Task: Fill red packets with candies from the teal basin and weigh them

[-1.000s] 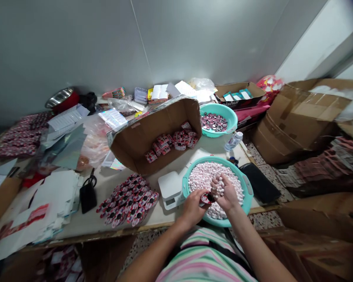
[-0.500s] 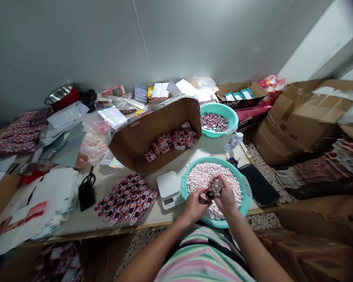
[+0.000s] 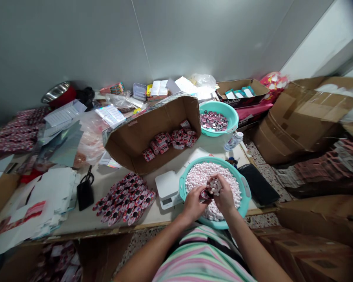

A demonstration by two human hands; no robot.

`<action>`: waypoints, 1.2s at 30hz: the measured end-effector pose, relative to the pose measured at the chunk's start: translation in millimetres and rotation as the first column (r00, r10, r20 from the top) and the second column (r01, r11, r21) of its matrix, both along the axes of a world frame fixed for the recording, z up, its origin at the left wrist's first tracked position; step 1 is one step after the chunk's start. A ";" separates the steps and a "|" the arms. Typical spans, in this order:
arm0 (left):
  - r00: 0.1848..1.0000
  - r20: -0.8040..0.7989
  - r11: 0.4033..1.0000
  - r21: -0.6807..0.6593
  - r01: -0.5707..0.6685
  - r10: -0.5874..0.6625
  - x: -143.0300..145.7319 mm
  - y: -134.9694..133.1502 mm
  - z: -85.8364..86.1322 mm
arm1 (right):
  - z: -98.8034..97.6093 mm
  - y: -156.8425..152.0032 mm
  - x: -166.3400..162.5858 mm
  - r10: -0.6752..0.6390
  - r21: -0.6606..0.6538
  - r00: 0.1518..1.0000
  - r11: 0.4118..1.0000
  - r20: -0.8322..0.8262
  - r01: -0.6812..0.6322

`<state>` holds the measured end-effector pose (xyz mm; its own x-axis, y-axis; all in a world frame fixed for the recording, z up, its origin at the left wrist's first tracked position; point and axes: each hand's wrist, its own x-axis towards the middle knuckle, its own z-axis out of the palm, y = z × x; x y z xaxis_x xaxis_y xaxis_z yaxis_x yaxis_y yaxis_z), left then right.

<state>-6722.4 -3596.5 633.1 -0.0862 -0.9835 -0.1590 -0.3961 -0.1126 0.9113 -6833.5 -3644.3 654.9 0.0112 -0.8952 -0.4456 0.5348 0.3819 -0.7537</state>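
Observation:
Over the front turquoise basin (image 3: 247,203), my left hand (image 3: 193,203) is closed around a small red-and-black printed packet (image 3: 205,194). Right beside it, my right hand (image 3: 224,196) cups a heap of small whitish pieces (image 3: 214,187), fingers curled round them at the packet's edge. Many pale pink-white pieces (image 3: 201,172), like small sweets or pellets, fill the basin beneath both hands. Left of the basin stands a white digital scale (image 3: 167,185). Rows of similar printed packets (image 3: 125,199), with dark openings showing, stand on the table further left.
A tilted cardboard box (image 3: 126,149) holds several printed packets. Behind is another turquoise basin (image 3: 220,107) with small round pink-and-dark items. A clear bottle (image 3: 233,141) and a black pouch (image 3: 257,184) lie right; black scissors (image 3: 86,180) and stacked white cards (image 3: 53,188) lie left.
The view has shifted slightly. My right hand, with its handful of pieces, stays against the packet in my left hand, with only slight finger movement.

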 end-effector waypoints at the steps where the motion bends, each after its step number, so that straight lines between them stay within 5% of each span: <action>1: 1.000 0.004 1.000 -0.008 0.002 -0.002 0.0 -0.7 0.9 | -0.1 -0.6 0.1 -0.007 -0.002 1.000 1.000 0.000 0.007; 11: 1.000 0.016 1.000 -0.014 0.008 -0.008 0.2 -4.4 -1.9 | -3.9 -2.3 3.9 -0.148 0.013 0.989 0.989 -0.009 0.148; 23: 0.998 -0.056 0.999 0.005 -0.042 0.042 -3.6 -4.2 -3.8 | 3.4 -1.6 3.5 -0.084 -0.045 0.992 0.995 0.089 0.089; 36: 0.992 -0.105 0.997 0.025 -0.072 0.074 -5.8 -2.7 -8.6 | 7.8 4.4 4.2 -0.005 -0.145 0.998 0.989 -0.056 -0.003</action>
